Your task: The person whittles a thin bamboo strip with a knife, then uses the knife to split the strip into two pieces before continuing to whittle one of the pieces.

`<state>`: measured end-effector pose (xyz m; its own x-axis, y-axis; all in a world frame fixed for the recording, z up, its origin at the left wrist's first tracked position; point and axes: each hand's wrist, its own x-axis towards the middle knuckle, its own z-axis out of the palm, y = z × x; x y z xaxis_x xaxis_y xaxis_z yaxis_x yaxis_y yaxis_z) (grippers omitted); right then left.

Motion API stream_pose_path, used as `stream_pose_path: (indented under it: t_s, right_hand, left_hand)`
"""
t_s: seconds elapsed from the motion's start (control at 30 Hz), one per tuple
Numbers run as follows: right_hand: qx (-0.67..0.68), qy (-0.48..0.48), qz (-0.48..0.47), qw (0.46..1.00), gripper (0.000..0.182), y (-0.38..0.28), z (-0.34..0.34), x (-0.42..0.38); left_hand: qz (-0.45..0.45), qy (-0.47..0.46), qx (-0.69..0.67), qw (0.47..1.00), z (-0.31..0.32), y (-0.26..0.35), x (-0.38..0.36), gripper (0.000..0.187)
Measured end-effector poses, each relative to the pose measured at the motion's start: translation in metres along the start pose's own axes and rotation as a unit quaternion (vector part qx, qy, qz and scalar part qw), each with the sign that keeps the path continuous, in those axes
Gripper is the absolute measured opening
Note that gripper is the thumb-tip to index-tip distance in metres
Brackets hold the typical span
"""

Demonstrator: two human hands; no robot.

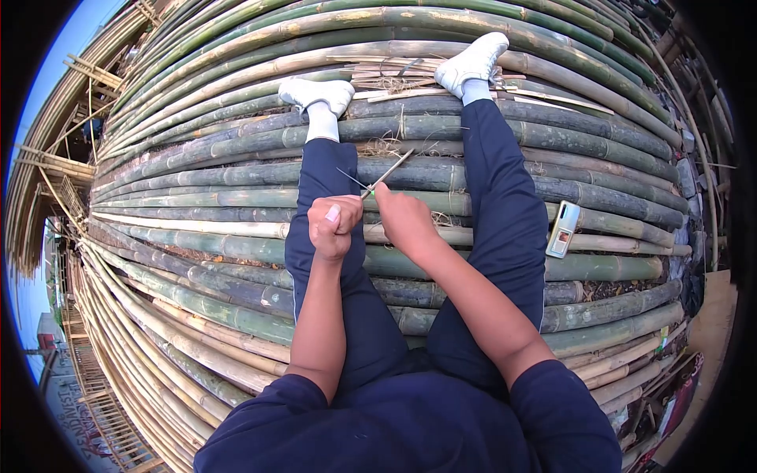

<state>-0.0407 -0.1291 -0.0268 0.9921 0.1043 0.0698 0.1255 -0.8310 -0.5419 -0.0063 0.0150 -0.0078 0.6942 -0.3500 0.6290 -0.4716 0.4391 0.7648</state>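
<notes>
Between my outstretched legs, both hands meet over the bamboo poles. My left hand is closed in a fist around the lower end of something thin; a narrow dark piece sticks out above it. My right hand is closed beside it, almost touching. A thin pale stick slants up and to the right from between the hands, crossing the dark piece. A small green spot shows at the crossing. Which hand holds which piece is hard to make out, as the fingers hide the lower ends.
Bamboo poles lie side by side under my legs. Split strips and shavings lie between my white shoes. A phone rests right of my leg. Bamboo racks stand at the far left.
</notes>
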Motion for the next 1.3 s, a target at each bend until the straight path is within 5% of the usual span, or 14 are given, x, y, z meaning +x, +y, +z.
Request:
stream_pose_path:
  t_s: [0.17,1.3]
  right_hand:
    - [-0.054,-0.012,0.029,0.998,0.006,-0.005,-0.023,-0.026]
    - [-0.095,0.050,0.003,0.994,0.008,-0.018,-0.008,-0.015]
  left_hand:
    - [0.000,0.013,0.012,1.000,0.008,-0.001,0.001,0.045]
    - [0.016,0.039,0.013,0.999,-0.003,-0.002,0.002,0.045]
